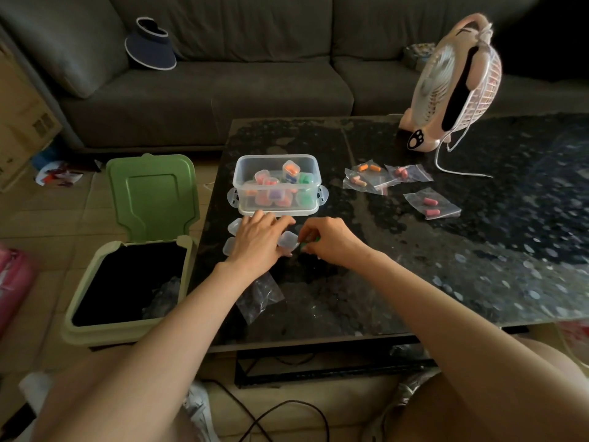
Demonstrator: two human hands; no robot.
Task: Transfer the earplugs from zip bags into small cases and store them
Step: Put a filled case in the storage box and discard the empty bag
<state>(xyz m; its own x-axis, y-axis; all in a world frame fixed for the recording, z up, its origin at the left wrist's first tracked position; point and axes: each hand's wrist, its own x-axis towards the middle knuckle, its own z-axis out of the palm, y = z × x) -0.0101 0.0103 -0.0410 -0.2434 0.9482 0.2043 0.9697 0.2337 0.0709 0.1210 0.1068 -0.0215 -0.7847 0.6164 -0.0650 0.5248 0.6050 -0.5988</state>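
Note:
My left hand [258, 239] holds a small clear case [288, 240] against the dark table, fingers curled over it. Right beside it, my right hand [325, 240] pinches green earplugs [310, 240] at the case's edge. Two more empty clear cases [234, 225] lie under and left of my left hand. A clear storage box [276, 161] just beyond my hands holds several filled cases with pink, orange, green and purple earplugs. An empty zip bag [259, 295] lies under my left forearm. To the right lie zip bags with orange earplugs [366, 169] and pink earplugs [432, 205].
A green bin [127, 327] with its lid raised stands on the floor left of the table, a crumpled bag inside. A pink desk fan [452, 87] stands at the table's far right with its white cord trailing. A grey sofa [223, 87] lies behind.

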